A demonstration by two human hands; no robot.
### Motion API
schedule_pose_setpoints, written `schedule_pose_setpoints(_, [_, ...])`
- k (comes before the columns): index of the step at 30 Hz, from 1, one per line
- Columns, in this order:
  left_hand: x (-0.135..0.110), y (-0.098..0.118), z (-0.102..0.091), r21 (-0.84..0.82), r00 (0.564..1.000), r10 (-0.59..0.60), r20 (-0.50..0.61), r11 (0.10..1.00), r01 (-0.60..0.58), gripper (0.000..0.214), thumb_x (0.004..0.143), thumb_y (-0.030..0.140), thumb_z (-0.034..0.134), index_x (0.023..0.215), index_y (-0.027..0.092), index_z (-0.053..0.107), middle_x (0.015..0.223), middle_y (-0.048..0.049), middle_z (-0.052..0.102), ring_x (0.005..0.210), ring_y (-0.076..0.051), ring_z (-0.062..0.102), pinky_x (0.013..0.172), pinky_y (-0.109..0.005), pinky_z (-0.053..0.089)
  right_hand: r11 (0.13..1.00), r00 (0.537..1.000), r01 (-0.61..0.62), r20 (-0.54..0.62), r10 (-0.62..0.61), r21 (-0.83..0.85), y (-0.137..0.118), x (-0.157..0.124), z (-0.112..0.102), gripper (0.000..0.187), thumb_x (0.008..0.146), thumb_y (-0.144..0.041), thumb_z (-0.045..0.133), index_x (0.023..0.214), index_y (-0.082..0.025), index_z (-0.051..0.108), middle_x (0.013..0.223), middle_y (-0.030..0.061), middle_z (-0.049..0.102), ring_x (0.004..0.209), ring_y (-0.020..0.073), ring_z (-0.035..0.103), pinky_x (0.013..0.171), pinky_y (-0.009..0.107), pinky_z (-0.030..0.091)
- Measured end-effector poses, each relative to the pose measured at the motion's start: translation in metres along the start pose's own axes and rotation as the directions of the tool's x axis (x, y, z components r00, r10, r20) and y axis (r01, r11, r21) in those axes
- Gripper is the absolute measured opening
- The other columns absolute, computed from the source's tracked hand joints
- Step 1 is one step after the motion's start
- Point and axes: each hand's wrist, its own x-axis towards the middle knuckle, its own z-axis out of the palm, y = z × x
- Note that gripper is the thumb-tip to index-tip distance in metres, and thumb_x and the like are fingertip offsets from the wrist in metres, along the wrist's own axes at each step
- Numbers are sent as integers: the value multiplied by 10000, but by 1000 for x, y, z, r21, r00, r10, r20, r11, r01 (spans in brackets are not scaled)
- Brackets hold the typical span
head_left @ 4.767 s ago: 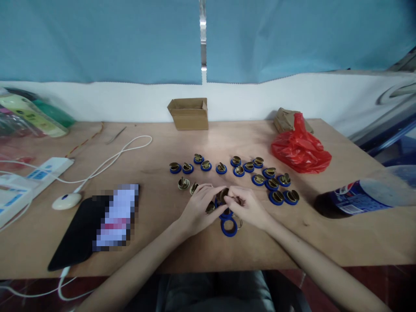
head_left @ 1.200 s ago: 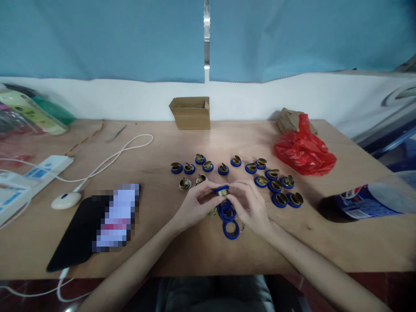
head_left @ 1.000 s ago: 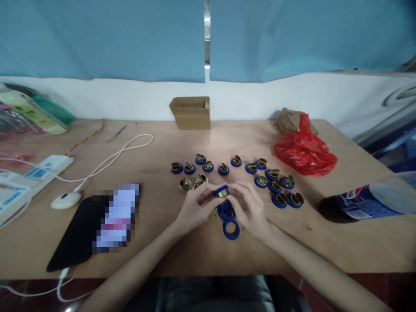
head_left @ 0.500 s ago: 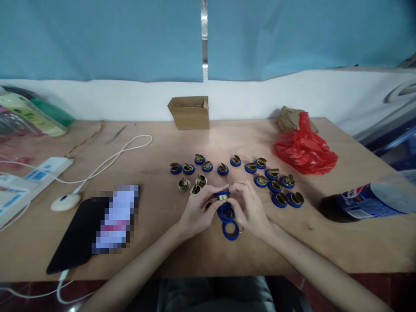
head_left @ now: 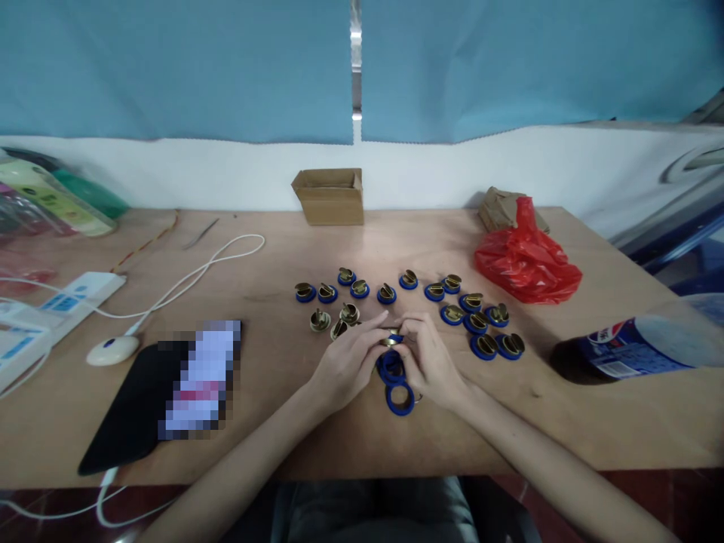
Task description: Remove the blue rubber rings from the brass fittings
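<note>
My left hand [head_left: 346, 362] and my right hand [head_left: 431, 363] meet at the middle of the wooden table [head_left: 351, 437], fingers pinched together round a small brass part with a blue ring [head_left: 391, 339]. Loose blue rings [head_left: 399, 397] lie just below the hands. A few bare brass parts [head_left: 333, 323] sit to the left of my left hand. Several brass parts fitted with blue rings [head_left: 475, 323] stand in a curved row beyond and to the right of the hands.
A cardboard box [head_left: 329, 196] stands at the back, a red plastic bag [head_left: 523, 260] at the back right. A bottle [head_left: 627, 348] lies at the right edge. A dark phone [head_left: 164, 396], a white mouse [head_left: 107, 350] with its cable and a power strip [head_left: 62, 305] are at the left.
The hands have lowered slightly toward the table and closed tighter round the part, which now shows less between the fingers. Nothing else has moved.
</note>
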Motion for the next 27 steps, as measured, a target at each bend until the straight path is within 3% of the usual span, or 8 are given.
schedule_pose_setpoints(5, [-5,-5,3,20,999,-46,-15,999,46,213,941,64,556,1127,167,568,1215,-133,723,1155,-192,695,968,-298,588,1000,1000,5,-26,-5,-12,-4,0,1,194,952,-95,519,1090,-222,469,1036,82,539,967,219,581,831,369,536])
schedule_pose_setpoints(11, [-13,-10,8,31,982,-186,24,982,185,158,968,106,491,1092,204,506,1131,-98,748,938,-162,762,757,-222,621,998,999,34,-25,-36,-52,-9,0,1,246,950,-141,590,1151,-230,481,1073,95,561,1016,237,594,853,394,555])
schedule_pose_setpoints(17, [-14,-13,9,66,971,-237,-34,969,239,130,955,142,489,1060,217,474,956,-51,728,775,-161,763,588,-203,583,998,999,-19,-27,18,-57,-5,1,-2,244,956,-191,603,1167,-215,483,1080,106,581,1041,247,596,848,405,554])
schedule_pose_setpoints(27, [-7,-3,1,-102,964,-263,21,959,264,263,886,78,524,1076,231,425,843,6,743,644,-123,732,545,-180,533,998,997,-68,-34,68,-4,-6,-2,0,215,965,-213,599,1149,-217,487,989,65,592,848,198,597,766,347,535])
